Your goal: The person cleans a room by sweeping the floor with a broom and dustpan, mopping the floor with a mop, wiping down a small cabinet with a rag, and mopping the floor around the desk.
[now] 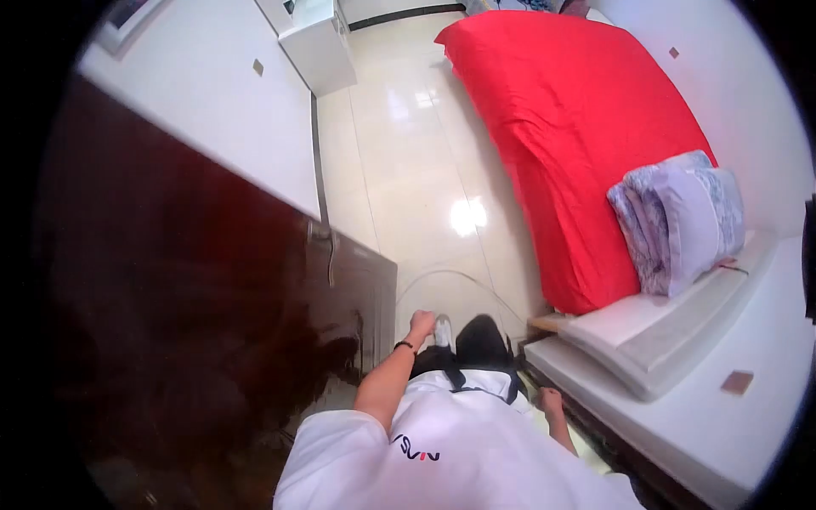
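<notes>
Below the centre of the view, my left hand (422,324) hangs in front of my body with its fingers curled; whether anything is inside is too small to tell. A dark band circles that wrist. My right hand (550,399) is low at my right side, near the door frame, its fingers curled and partly blurred. Neither hand touches the dark brown door (212,297), which stands at the left with a metal handle (331,255). A shoe (443,331) shows just beside my left hand.
A bed with a red sheet (586,127) fills the upper right, with folded bedding (680,221) at its near end. Beside it lies a rolled or folded pale mat (663,340). A white cabinet (319,51) stands at the far left of the shiny tiled floor (408,187).
</notes>
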Tool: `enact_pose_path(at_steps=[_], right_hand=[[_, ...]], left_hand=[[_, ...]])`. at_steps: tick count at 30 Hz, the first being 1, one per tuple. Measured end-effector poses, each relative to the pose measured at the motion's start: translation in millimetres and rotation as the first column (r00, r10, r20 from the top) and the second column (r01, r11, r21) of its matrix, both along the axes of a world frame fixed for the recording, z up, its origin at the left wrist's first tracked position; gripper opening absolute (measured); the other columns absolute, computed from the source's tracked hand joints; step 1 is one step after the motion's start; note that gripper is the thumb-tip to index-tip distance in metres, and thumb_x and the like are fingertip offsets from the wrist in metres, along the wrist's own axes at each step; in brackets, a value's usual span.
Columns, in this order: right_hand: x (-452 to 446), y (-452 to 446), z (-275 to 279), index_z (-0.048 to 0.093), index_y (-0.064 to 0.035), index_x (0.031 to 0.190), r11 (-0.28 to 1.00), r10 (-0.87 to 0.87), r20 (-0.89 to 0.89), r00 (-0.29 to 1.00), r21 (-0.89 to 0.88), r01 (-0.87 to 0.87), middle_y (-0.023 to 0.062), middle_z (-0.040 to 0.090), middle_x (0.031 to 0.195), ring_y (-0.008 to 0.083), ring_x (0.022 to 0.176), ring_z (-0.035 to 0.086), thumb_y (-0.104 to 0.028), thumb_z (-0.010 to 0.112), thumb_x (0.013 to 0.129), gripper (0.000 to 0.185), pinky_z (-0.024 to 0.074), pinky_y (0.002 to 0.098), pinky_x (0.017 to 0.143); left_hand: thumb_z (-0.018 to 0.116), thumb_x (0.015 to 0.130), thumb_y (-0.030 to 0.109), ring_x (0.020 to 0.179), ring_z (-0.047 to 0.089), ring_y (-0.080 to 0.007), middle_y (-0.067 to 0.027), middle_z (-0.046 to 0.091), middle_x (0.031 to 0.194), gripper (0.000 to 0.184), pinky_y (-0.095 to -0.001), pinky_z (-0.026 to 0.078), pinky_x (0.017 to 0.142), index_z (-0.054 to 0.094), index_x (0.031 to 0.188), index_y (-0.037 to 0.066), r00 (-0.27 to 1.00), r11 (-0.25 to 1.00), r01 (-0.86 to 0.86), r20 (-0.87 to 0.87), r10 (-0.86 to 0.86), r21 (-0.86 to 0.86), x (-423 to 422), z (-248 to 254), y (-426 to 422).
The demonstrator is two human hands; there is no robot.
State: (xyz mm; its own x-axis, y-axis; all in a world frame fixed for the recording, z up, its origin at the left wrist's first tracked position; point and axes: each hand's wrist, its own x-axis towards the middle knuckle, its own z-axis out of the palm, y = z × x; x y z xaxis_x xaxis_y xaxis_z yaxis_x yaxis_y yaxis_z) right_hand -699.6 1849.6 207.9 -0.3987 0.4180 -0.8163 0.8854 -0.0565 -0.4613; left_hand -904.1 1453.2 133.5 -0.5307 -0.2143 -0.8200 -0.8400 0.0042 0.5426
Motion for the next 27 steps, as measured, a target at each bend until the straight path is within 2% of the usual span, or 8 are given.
enact_pose_path(at_steps=[12,16,17,19,21,24,26,27], right_hand=[[-309,-28,-77,0.056,-0.0003,0.090,0.902,0.427,0.266,0.864,-0.187,-0.388,0.0156,0.058,0.074,0.0257,0.068,0.058,-0.024,0.052,0.078,0.027,0.0449,0.0372,0.058],[-591,-28,-96,0.058,-0.0001,0.100,0.200,0.929,0.337,0.155,-0.101,-0.975,0.0194,0.062,0.084,0.0301,0.078,0.062,-0.027,0.052,0.076,0.037,0.0492,0.0399,0.067],[-672,-40,-72,0.062,0.0021,0.083,0.651,0.680,0.070,0.730,0.402,-0.644,0.0271,0.059,0.088,0.0354,0.087,0.058,-0.037,0.048,0.078,0.042,0.0449,0.0445,0.079],[-849,-39,-108,0.058,0.0007,0.084,0.678,0.658,-0.248,0.711,0.607,-0.415,0.0195,0.061,0.079,0.0307,0.069,0.059,-0.024,0.047,0.080,0.027,0.0472,0.0417,0.063],[-1012,-74,-10,0.053,-0.0047,0.079,0.939,0.300,-0.455,0.838,-0.014,-0.344,0.0051,0.055,0.067,0.0132,0.056,0.052,-0.018,0.046,0.086,0.017,0.0428,0.0289,0.049],[-1176,-130,76,0.050,-0.0036,0.077,0.925,0.369,-0.633,0.680,0.184,-0.331,0.0013,0.050,0.064,0.0109,0.055,0.049,-0.017,0.048,0.087,0.017,0.0406,0.0259,0.049],[-1235,-153,88,0.049,-0.0037,0.076,0.897,0.434,-0.648,0.626,0.250,-0.364,0.0010,0.050,0.064,0.0108,0.055,0.049,-0.017,0.048,0.087,0.017,0.0400,0.0253,0.049],[-1264,-163,94,0.048,-0.0037,0.075,0.868,0.491,-0.662,0.567,0.314,-0.384,0.0008,0.051,0.064,0.0106,0.055,0.048,-0.017,0.049,0.087,0.018,0.0394,0.0247,0.049]], left_hand=[[0.048,0.086,0.022,0.067,0.058,-0.0167,-0.0096,0.058,0.078,0.027,-0.0293,0.048,0.056,0.048,0.102,0.001,0.993,0.999,0.033,-0.114,-0.033,-0.002,-419,65,-65],[0.048,0.086,0.023,0.069,0.059,-0.0182,-0.0106,0.058,0.081,0.027,-0.0302,0.049,0.057,0.048,0.101,0.001,0.994,0.995,-0.086,-0.079,0.082,-0.047,-476,92,-130],[0.048,0.086,0.023,0.068,0.059,-0.0187,-0.0113,0.058,0.080,0.028,-0.0294,0.048,0.055,0.047,0.102,0.000,0.987,0.987,-0.149,-0.067,0.144,-0.068,-486,93,-147],[0.047,0.085,0.020,0.065,0.058,-0.0196,-0.0121,0.057,0.078,0.027,-0.0295,0.048,0.053,0.047,0.100,-0.002,0.959,0.954,-0.284,-0.037,0.282,-0.101,-510,96,-171],[0.046,0.083,0.016,0.064,0.057,-0.0205,-0.0121,0.056,0.075,0.020,-0.0307,0.047,0.052,0.050,0.091,-0.002,0.905,0.904,-0.416,0.046,0.422,-0.099,-526,85,-197],[0.044,0.081,0.013,0.059,0.056,-0.0221,-0.0121,0.055,0.066,0.016,-0.0321,0.045,0.048,0.050,0.076,-0.002,0.806,0.812,-0.583,0.153,0.572,0.029,-540,42,-231],[0.046,0.081,0.015,0.059,0.056,-0.0254,-0.0151,0.055,0.067,0.017,-0.0355,0.046,0.050,0.052,0.077,-0.001,0.938,0.948,-0.317,0.141,0.317,-0.026,-556,5,-251],[0.047,0.080,0.016,0.059,0.056,-0.0270,-0.0166,0.056,0.068,0.017,-0.0372,0.046,0.051,0.053,0.078,0.000,0.893,0.805,0.449,0.160,-0.421,-0.388,-563,-17,-258]])
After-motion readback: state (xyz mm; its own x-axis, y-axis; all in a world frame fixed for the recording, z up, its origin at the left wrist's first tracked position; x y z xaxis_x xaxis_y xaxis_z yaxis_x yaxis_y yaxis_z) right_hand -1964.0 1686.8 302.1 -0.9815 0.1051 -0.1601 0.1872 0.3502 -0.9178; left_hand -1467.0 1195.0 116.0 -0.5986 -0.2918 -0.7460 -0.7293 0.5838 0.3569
